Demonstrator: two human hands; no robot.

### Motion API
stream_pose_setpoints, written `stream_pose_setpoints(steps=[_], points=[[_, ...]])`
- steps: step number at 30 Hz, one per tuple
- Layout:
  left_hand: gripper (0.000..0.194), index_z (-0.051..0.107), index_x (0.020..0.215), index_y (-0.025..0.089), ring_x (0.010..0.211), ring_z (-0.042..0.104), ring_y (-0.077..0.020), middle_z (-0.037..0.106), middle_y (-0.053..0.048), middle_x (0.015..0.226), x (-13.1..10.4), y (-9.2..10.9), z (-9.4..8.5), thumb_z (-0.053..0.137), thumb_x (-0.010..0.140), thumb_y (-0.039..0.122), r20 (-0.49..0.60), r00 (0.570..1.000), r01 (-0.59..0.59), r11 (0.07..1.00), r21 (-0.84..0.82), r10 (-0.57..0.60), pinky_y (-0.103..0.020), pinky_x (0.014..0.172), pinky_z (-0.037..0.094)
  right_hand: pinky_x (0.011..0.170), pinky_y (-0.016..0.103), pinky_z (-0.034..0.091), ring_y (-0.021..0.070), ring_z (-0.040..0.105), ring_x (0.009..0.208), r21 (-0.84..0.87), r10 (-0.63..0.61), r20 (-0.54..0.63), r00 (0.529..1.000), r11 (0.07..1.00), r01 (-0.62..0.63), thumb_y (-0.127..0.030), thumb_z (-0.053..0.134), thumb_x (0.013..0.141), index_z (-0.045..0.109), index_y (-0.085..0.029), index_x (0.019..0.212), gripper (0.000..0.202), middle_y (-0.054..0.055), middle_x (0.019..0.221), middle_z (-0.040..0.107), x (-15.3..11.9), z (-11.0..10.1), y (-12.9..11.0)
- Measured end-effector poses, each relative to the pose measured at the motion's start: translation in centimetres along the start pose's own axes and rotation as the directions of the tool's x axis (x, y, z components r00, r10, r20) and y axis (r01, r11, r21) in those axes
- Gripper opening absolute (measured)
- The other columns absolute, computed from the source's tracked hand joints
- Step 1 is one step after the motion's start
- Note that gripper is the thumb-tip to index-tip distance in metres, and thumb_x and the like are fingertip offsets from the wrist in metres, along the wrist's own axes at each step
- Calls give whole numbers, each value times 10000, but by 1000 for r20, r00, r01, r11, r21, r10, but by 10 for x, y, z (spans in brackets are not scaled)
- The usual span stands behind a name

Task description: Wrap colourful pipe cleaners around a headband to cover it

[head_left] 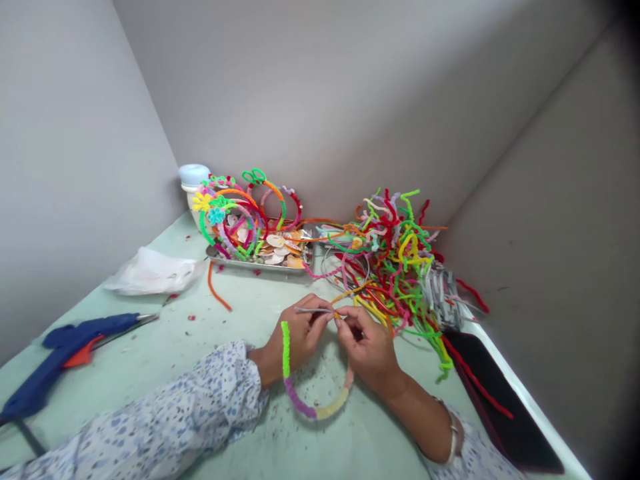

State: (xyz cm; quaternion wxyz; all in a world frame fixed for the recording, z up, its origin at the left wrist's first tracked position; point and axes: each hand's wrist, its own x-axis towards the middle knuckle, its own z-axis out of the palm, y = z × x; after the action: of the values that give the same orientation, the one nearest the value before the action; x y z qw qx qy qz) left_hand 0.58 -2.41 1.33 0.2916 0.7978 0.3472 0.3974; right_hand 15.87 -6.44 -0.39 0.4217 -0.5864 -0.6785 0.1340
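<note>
A headband [330, 408], partly wrapped in green, purple, yellow and pink fuzzy stem, hangs in a U shape between my hands. Its bare grey end [313, 310] sticks out to the left above my left hand [297, 333], whose fingers are closed on the band. My right hand [369, 343] pinches an orange fuzzy stem [353, 292] against the band, close to the left fingertips. The stem's free part reaches up and to the right, towards the pile. My fingers hide the exact spot where stem and band meet.
Behind my hands stand a metal tray [260, 265] with finished headbands [235, 220] and a white bottle [194, 193]. A tangled pile of fuzzy stems [400, 267] lies right. A blue glue gun [65, 353], plastic bag [155, 272] and dark flat object [510, 400] lie around.
</note>
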Motion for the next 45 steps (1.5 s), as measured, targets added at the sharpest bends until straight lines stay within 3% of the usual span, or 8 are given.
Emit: stream_pose_setpoints(steps=[11, 19, 27, 40, 45], points=[[156, 613, 882, 154, 780, 555, -136, 593, -43, 853, -1, -2, 6, 466, 840, 183, -26, 1000, 9, 998, -68, -10, -241, 708, 424, 599, 218, 440, 128, 591, 573, -37, -38, -36, 999, 999, 36, -233, 499, 815, 597, -204, 952, 171, -6, 666, 643, 2, -2, 0], [151, 617, 838, 152, 720, 536, -125, 590, -26, 802, -2, -2, 5, 472, 831, 192, -18, 998, 67, 997, -36, -68, -226, 643, 398, 587, 210, 453, 133, 621, 620, -50, -101, -60, 993, 994, 98, -218, 509, 806, 619, -197, 918, 159, 4, 713, 672, 0, 0, 1], [133, 593, 879, 147, 612, 477, -113, 570, -19, 778, -4, 0, 7, 514, 775, 172, 6, 994, 107, 994, 26, -107, -231, 581, 375, 597, 216, 441, 128, 608, 607, -45, -61, -76, 995, 997, 58, -235, 518, 815, 612, -197, 912, 141, -6, 690, 656, 3, 1, 4], [168, 631, 890, 157, 748, 573, -126, 642, -35, 874, -4, -6, 11, 483, 810, 146, -5, 998, 55, 995, -79, -55, -227, 670, 437, 596, 209, 415, 107, 570, 576, -44, -94, -89, 992, 995, 90, -185, 511, 810, 589, -205, 933, 147, -26, 701, 634, 2, -2, 3], [174, 631, 932, 158, 775, 587, -148, 650, -57, 915, -5, -13, 13, 530, 794, 191, -53, 995, 89, 996, -18, -89, -247, 670, 461, 590, 197, 418, 101, 566, 566, -39, -67, -145, 987, 997, 62, -196, 513, 809, 582, -204, 930, 140, -33, 682, 621, 3, -1, 3]])
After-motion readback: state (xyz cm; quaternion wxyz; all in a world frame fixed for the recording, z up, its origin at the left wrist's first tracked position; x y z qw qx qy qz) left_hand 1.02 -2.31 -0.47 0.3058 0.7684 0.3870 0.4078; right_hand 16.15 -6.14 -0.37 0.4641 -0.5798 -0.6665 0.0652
